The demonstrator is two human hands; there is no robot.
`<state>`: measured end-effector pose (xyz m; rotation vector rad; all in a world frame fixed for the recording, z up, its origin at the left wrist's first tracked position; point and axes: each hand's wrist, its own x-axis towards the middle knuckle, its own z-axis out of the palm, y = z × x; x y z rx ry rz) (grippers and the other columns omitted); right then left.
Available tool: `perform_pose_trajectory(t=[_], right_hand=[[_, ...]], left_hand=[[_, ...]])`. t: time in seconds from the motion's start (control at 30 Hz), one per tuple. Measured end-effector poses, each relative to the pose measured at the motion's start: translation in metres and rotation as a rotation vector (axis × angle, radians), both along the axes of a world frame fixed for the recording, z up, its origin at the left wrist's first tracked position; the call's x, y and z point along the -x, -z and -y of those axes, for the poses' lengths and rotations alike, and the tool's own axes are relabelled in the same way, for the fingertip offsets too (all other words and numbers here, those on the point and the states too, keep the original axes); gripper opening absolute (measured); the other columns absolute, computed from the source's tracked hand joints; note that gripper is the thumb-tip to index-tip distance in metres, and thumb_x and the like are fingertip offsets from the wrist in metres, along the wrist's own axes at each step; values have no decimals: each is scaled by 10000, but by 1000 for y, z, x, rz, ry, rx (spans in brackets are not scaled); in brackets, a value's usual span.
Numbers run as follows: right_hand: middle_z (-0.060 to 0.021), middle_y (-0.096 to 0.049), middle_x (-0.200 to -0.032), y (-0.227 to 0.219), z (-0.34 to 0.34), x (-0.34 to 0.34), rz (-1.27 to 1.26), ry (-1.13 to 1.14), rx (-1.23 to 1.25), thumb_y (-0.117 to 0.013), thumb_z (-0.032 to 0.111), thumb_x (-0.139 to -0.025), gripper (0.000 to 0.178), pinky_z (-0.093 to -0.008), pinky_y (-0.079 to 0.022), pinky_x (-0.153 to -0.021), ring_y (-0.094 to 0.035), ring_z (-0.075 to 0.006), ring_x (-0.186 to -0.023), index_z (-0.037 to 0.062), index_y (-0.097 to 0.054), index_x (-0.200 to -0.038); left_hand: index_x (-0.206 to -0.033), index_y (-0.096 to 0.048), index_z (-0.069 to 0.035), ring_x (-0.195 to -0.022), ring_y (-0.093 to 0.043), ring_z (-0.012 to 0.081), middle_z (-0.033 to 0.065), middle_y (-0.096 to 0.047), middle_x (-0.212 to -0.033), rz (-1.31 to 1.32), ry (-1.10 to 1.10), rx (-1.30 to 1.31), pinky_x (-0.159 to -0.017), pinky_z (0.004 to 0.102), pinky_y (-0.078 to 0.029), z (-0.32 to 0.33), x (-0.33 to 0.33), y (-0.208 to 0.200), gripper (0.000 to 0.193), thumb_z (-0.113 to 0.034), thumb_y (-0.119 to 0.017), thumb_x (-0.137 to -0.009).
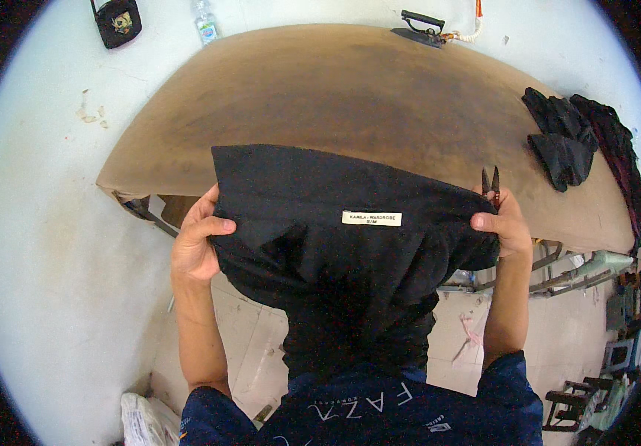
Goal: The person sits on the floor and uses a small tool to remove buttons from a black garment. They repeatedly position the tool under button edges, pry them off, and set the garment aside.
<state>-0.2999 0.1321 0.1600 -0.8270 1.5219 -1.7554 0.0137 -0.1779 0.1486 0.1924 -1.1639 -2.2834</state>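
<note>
Stretched between both hands is a black garment [298, 182], its wide collar-like band uppermost and the rest hanging in folds below. A small white label [372, 218] sits on it, right of the middle. My left hand [201, 236] pinches the garment's left edge, thumb on the front. On the opposite edge my right hand [505, 224] grips the cloth the same way. Small dark scissors [491, 183] stick up from the right hand, blades pointing away from me; their handles are hidden by the fingers.
A brown padded ironing table [320, 89] spans the space ahead. An iron [419, 31] rests at its far edge, a plastic bottle [206, 24] at the far left. Dark crumpled cloth [566, 141] lies at the right end. Stools [573, 405] and a white sack [146, 420] stand on the floor.
</note>
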Motion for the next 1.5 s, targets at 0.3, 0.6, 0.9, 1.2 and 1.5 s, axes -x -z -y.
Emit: perform_pose_trajectory(t=[0.3,0.6,0.9,1.2,1.5], right_hand=[[13,-658,-740,-9,-17,-4,-94,64,-31,-890,106,-593,333,-253,-469,-640,-596,-100,-653,62,-657,-825],[54,-560,-715,71,-46,-43,-339,46,-379,-891,177,-685,305,-241,-381,-588,-483,-59,-656,41,-647,-807],[-77,-575,-867,179,-60,-89,-1086,420,-58,-707,-62,-626,198,-280,-457,-593,-594,-213,-741,74,-719,-770],[-81,-514,-782,191,-57,-95,-1216,661,96,-689,-115,-594,224,-294,-397,-582,-532,-210,-704,73,-659,-711],[-91,-588,-959,212,-77,-85,-1097,196,-638,-694,-50,-662,411,-389,-546,-714,-666,-279,-846,88,-653,-1047]], left_hand=[[-1334,-443,118,-1104,-650,299,227,-599,-1271,-34,96,-81,-993,400,-520,-4,-4,-7,560,95,-540,-783],[-1080,-641,8,-956,-659,166,92,-692,-1077,342,-215,193,-864,299,-520,-34,-49,103,293,83,-686,-801],[-648,-609,-48,-933,-524,183,60,-536,-971,345,-610,757,-840,290,-399,-55,-81,202,205,154,-609,-615],[-598,-612,-58,-1012,-538,215,71,-565,-1008,247,-857,657,-986,348,-393,-63,-72,219,230,171,-593,-590],[-718,-723,-137,-1044,-582,228,-11,-655,-1056,766,-322,1344,-981,426,-352,-73,-92,209,305,131,-591,-658]])
